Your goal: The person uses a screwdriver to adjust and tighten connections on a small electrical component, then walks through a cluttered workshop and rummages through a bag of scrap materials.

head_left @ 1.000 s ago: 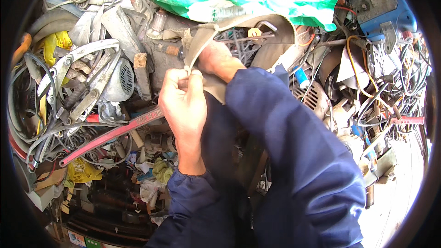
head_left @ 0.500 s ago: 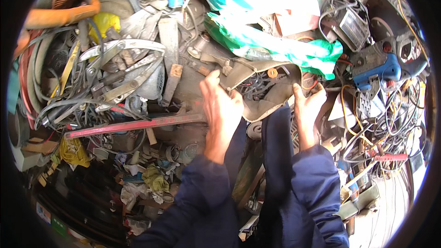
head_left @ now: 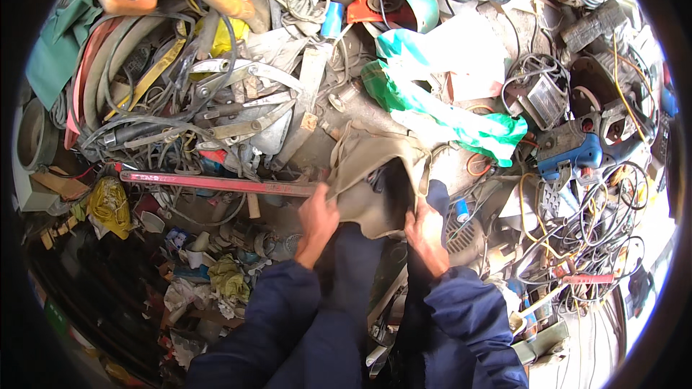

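Observation:
A tan fabric bag [head_left: 353, 166] is stretched between my hands just above my knees, its mouth gaping. My left hand [head_left: 317, 222] is closed on its left edge. My right hand [head_left: 427, 234] pinches the opposite rim. Deep shadow fills much of the bag, and only a dark bit of what is inside shows. A long red-handled metal tool [head_left: 209, 181] lies to the left, one end reaching close to my left hand.
Metal arms and cables [head_left: 245, 94] are heaped at the left. A green and white plastic bag [head_left: 440, 112] lies beyond my hands. At the right are a blue power tool [head_left: 577, 155] and tangled wires [head_left: 577, 223]. Crumpled scraps [head_left: 227, 281] litter the near left.
Both hands have come down and nearer with the tan bag. The bag has tilted, so the cables and orange ring seen inside before are now mostly hidden. The view has shifted too.

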{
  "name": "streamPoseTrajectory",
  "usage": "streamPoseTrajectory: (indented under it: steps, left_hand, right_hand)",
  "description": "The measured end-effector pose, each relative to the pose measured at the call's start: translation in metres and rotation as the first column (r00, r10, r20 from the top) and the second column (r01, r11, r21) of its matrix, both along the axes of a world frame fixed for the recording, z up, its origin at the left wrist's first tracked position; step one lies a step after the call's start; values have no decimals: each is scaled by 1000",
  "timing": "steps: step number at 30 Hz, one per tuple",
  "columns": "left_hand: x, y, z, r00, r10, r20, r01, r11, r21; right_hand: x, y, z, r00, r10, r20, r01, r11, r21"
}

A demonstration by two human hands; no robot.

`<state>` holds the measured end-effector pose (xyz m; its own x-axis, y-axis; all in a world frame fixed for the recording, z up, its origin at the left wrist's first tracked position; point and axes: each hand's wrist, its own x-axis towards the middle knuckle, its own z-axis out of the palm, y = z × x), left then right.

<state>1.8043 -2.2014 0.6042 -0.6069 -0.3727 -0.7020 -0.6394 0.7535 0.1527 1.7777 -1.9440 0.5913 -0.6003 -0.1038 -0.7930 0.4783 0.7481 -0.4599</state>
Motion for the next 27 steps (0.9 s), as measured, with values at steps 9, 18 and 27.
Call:
streamPoseTrajectory:
  steps: [9,18,27]
  left_hand:
    - [30,-8,69,604,795,-52,-750,589,301]
    - [-63,14,39,410,911,-36,-776,370,512]
    - [-144,-62,-97,-78,924,374,-895,-231,383]
  right_hand:
    - [-164,-89,69,838,368,-402,-472,860,-196]
    - [-272,-137,70,635,550,-543,-636,771,38]
    - [-212,-108,53,753,109,-649,-306,931,-199]
